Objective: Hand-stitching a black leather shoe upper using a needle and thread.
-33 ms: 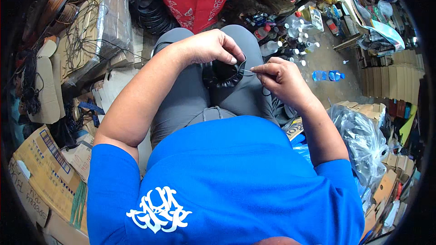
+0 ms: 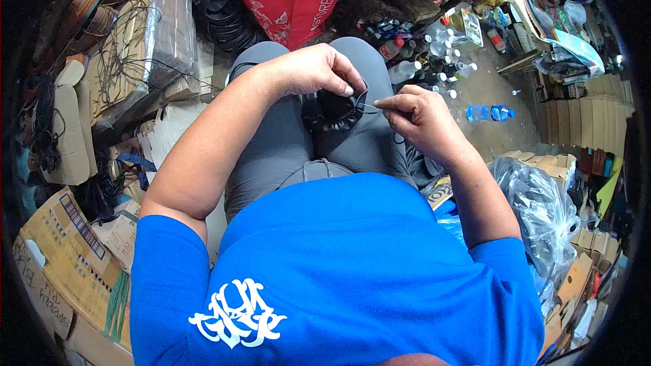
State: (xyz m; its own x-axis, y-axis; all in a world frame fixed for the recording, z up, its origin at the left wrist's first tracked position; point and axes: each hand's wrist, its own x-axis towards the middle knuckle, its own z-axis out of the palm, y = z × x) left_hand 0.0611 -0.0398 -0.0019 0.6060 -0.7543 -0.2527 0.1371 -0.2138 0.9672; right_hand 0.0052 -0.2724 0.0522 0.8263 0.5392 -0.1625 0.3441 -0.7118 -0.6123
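A black leather shoe upper (image 2: 336, 107) with a puckered edge rests on my grey-trousered lap, between the knees. My left hand (image 2: 324, 71) is closed, pinching the upper's far right edge between thumb and fingers. To the right of the upper, my right hand (image 2: 419, 116) is closed in a pinch on a thin metal needle (image 2: 368, 106), whose far end reaches the upper's edge. A dark thread runs near the needle and below the right fingers. Whether the needle's tip has gone through the leather is too small to tell.
A red bag (image 2: 291, 0) lies beyond my knees. Several bottles stand at the far right, and a blue-labelled bottle (image 2: 489, 113) lies on the floor. Cardboard boxes (image 2: 71, 251) crowd the left. A clear plastic bag (image 2: 539, 213) sits by my right elbow.
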